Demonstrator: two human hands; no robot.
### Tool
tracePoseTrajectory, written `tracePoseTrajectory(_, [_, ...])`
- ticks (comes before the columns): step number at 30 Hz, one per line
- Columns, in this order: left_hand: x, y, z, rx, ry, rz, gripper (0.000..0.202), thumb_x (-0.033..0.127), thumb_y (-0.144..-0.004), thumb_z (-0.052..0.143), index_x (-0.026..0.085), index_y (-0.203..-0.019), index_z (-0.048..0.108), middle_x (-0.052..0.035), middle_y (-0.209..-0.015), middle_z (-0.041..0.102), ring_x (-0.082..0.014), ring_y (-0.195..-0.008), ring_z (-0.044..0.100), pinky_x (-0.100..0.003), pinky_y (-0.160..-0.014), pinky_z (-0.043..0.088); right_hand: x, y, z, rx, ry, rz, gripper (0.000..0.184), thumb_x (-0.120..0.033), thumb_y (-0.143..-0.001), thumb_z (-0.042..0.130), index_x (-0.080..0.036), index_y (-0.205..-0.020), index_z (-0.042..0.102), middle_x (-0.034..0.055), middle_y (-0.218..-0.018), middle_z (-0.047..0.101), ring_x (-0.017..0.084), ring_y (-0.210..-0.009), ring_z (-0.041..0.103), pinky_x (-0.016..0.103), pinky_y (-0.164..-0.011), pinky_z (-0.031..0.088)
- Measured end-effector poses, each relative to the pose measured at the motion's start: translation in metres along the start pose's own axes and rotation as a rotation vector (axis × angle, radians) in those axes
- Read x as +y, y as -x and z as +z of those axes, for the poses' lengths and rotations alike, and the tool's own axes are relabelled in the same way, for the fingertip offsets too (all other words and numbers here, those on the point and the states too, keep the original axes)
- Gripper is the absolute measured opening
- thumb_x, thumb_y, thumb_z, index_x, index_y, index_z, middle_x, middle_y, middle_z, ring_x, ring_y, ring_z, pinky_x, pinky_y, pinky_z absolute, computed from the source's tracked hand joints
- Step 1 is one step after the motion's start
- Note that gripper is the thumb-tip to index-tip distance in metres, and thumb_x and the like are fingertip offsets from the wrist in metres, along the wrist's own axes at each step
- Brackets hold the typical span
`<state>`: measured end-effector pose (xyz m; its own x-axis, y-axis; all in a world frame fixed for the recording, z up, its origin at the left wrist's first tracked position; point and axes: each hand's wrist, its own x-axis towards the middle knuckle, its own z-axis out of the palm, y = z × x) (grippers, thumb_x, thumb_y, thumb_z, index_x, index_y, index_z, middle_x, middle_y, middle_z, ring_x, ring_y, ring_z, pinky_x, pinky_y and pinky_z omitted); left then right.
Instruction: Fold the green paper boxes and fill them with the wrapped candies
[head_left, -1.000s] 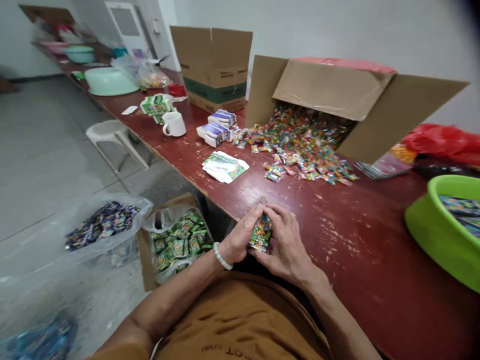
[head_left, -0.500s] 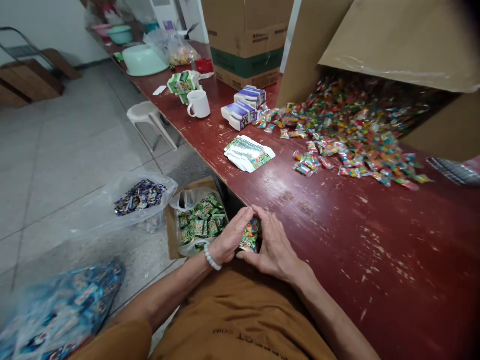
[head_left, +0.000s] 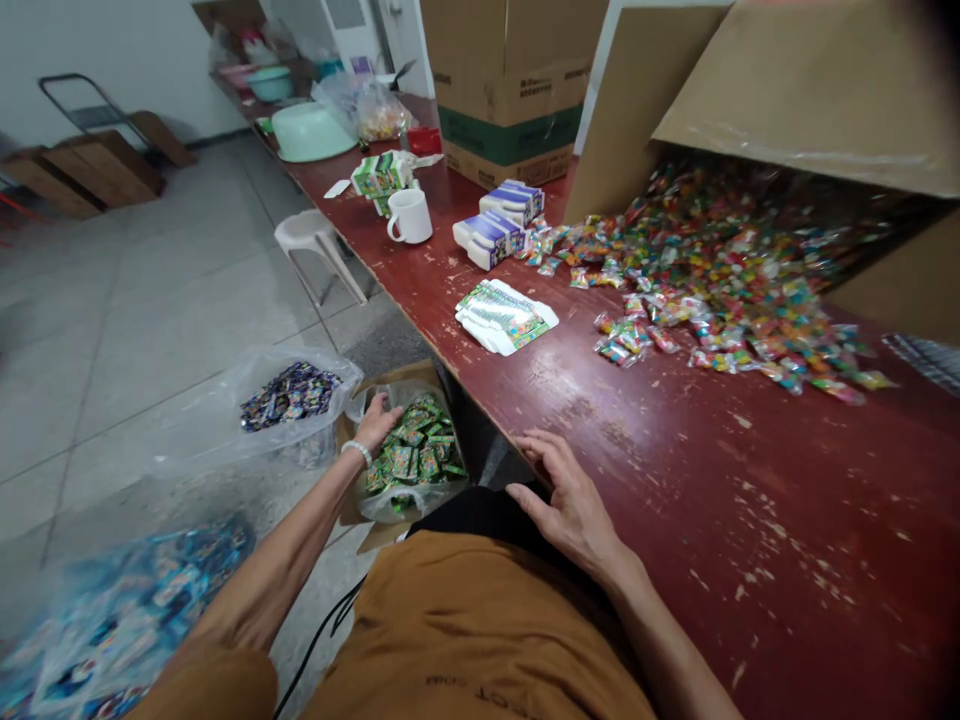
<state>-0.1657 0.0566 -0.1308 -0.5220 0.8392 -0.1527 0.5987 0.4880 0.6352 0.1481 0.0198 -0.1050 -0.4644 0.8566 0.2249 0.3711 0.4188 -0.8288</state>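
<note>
My left hand (head_left: 373, 422) reaches down to the floor, over the rim of a bag-lined cardboard box of green packets (head_left: 414, 462); its fingers look loosely spread and I see nothing in them. Near my body, my right hand (head_left: 568, 497) hovers open at the front edge of the red table (head_left: 750, 520), fingers apart and holding nothing. A stack of flat printed cartons (head_left: 507, 316) lies on the table beyond it. A heap of small colourful candies (head_left: 712, 290) spills from a big cardboard box lying on its side (head_left: 810, 90).
On the floor are a clear bag of dark packets (head_left: 289, 390) and a bag of blue packets (head_left: 112, 630). Farther along the table stand a white mug (head_left: 410, 215), purple boxes (head_left: 499, 225), green boxes (head_left: 382, 175), a basin (head_left: 311, 130) and an upright carton (head_left: 510, 80). A white stool (head_left: 315, 240) stands beside the table.
Both hands held a green packet at the table edge. The left hand has since swung down to the floor box, the right hand has opened, and the packet is out of both hands.
</note>
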Motion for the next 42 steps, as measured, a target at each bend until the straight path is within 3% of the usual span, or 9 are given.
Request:
tracePoseTrajectory(5, [0.072, 0.005, 0.01, 0.103, 0.034, 0.373, 0.037, 0.027, -0.091, 0.048, 0.023, -0.127, 0.053, -0.0069, -0.13, 0.055, -0.023, -0.118, 0.05, -0.037, -0.104, 0.035, 0.002, -0.003, 0.0, 0.003, -0.026, -0.038, 0.03, -0.021, -0.087, 0.059, -0.022, -0.117, 0.056, 0.0108, -0.122, 0.057, 0.023, -0.115, 0.057, 0.041, -0.098, 0.049])
tracePoseTrajectory(8, [0.125, 0.006, 0.024, 0.139, -0.171, 0.697, 0.039, 0.038, -0.091, 0.051, 0.023, -0.126, 0.056, -0.0084, -0.129, 0.056, -0.028, -0.116, 0.047, -0.04, -0.1, 0.034, 0.006, -0.002, 0.002, 0.036, -0.001, -0.071, 0.029, -0.015, -0.086, 0.057, -0.022, -0.114, 0.057, 0.0111, -0.119, 0.059, 0.022, -0.111, 0.059, 0.04, -0.095, 0.05])
tracePoseTrajectory(10, [0.152, -0.001, 0.035, 0.181, -0.39, 0.753, 0.045, 0.044, -0.091, 0.05, 0.022, -0.13, 0.054, -0.0121, -0.129, 0.054, -0.0322, -0.114, 0.045, -0.044, -0.093, 0.035, 0.007, 0.0, 0.004, 0.067, 0.007, -0.091, 0.029, -0.013, -0.085, 0.056, -0.022, -0.113, 0.058, 0.011, -0.117, 0.06, 0.022, -0.109, 0.06, 0.04, -0.094, 0.051])
tracePoseTrajectory(13, [0.175, -0.019, 0.048, 0.168, -0.599, 0.71, 0.046, 0.052, -0.091, 0.046, 0.02, -0.122, 0.059, -0.0169, -0.123, 0.053, -0.0361, -0.111, 0.043, -0.045, -0.085, 0.034, 0.006, 0.001, 0.005, 0.104, 0.003, -0.117, 0.029, -0.012, -0.084, 0.056, -0.022, -0.111, 0.059, 0.0107, -0.113, 0.062, 0.022, -0.106, 0.061, 0.039, -0.092, 0.052])
tracePoseTrajectory(18, [0.18, -0.038, 0.054, 0.132, -0.662, 0.711, 0.045, 0.056, -0.089, 0.048, 0.019, -0.112, 0.062, -0.0173, -0.114, 0.054, -0.0358, -0.106, 0.043, -0.044, -0.08, 0.034, 0.001, -0.001, 0.0, 0.111, -0.051, -0.115, 0.027, -0.011, -0.085, 0.055, -0.023, -0.109, 0.06, 0.0094, -0.109, 0.064, 0.02, -0.101, 0.062, 0.035, -0.087, 0.054])
tracePoseTrajectory(30, [0.194, -0.038, 0.052, 0.055, -0.617, 0.694, 0.033, 0.042, -0.082, 0.065, 0.021, -0.108, 0.061, -0.0165, -0.118, 0.052, -0.0359, -0.111, 0.041, -0.047, -0.087, 0.032, 0.005, -0.001, 0.002, 0.119, -0.093, -0.108, 0.028, -0.009, -0.084, 0.057, -0.022, -0.108, 0.06, 0.0087, -0.109, 0.063, 0.019, -0.101, 0.062, 0.033, -0.087, 0.052])
tracePoseTrajectory(35, [0.2, -0.046, 0.05, 0.014, -0.449, 0.654, 0.037, 0.034, -0.07, 0.076, 0.018, -0.099, 0.059, -0.0163, -0.114, 0.055, -0.0376, -0.113, 0.042, -0.048, -0.089, 0.033, 0.002, -0.002, 0.001, 0.131, -0.118, -0.096, 0.028, -0.01, -0.084, 0.056, -0.022, -0.108, 0.061, 0.0082, -0.108, 0.064, 0.019, -0.099, 0.062, 0.033, -0.086, 0.052])
tracePoseTrajectory(38, [0.2, -0.043, 0.048, -0.037, -0.277, 0.628, 0.024, 0.029, -0.072, 0.071, 0.021, -0.09, 0.057, -0.0093, -0.095, 0.061, -0.0335, -0.104, 0.051, -0.043, -0.086, 0.037, 0.002, -0.002, 0.002, 0.15, -0.18, -0.09, 0.023, -0.012, -0.083, 0.057, -0.022, -0.102, 0.064, 0.0073, -0.105, 0.065, 0.019, -0.098, 0.063, 0.033, -0.086, 0.052])
tracePoseTrajectory(42, [0.192, -0.019, 0.045, -0.182, 0.01, 0.578, 0.016, 0.031, -0.078, 0.062, 0.022, -0.081, 0.05, -0.0008, -0.074, 0.059, -0.0224, -0.076, 0.06, -0.032, -0.07, 0.045, 0.008, -0.004, 0.0, 0.329, -0.485, 0.172, 0.026, -0.023, -0.085, 0.06, -0.022, -0.11, 0.061, 0.0066, -0.1, 0.067, 0.017, -0.082, 0.065, 0.03, -0.072, 0.056])
